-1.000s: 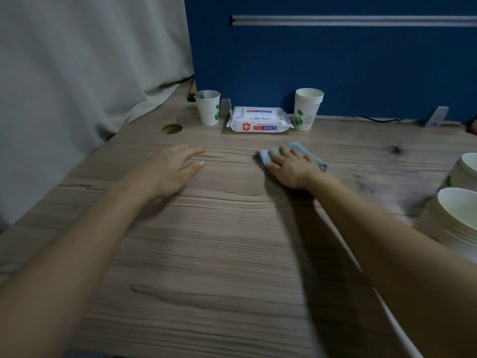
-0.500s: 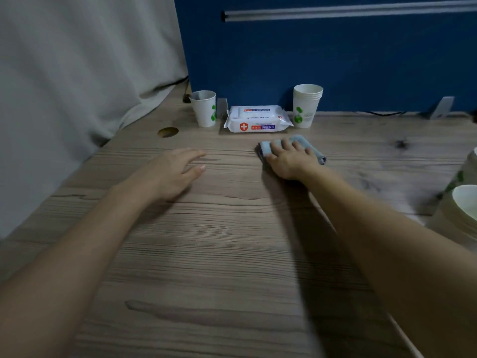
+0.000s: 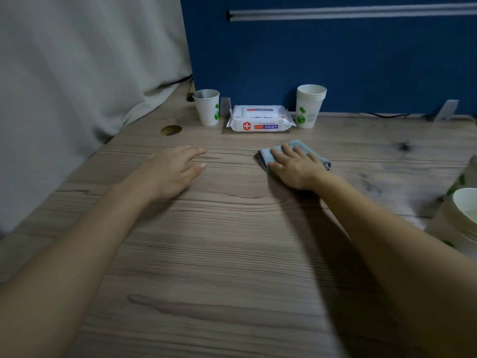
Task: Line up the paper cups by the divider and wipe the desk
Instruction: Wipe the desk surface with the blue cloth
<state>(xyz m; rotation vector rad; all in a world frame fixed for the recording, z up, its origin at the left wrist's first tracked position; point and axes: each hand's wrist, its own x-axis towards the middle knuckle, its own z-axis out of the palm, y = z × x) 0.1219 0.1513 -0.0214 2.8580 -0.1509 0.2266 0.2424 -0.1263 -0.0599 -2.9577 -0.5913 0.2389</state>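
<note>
My right hand (image 3: 296,167) lies flat on a folded pale-blue cloth (image 3: 299,147), pressing it onto the wooden desk (image 3: 232,241). My left hand (image 3: 173,171) rests palm down on the desk, fingers apart, holding nothing. A single white paper cup (image 3: 207,107) with a green print stands by the blue divider (image 3: 335,60). A stack of the same cups (image 3: 309,105) stands to its right, also at the divider. More paper cups (image 3: 462,215) sit at the right edge, partly out of view.
A white pack of wet wipes (image 3: 260,118) lies between the two cups at the divider. A round cable hole (image 3: 171,129) is in the desk at the left. A grey curtain (image 3: 77,73) hangs along the left side.
The right hand has pushed the cloth slightly away from me towards the divider. The left hand has stayed in place, and the view has shifted a little to the left.
</note>
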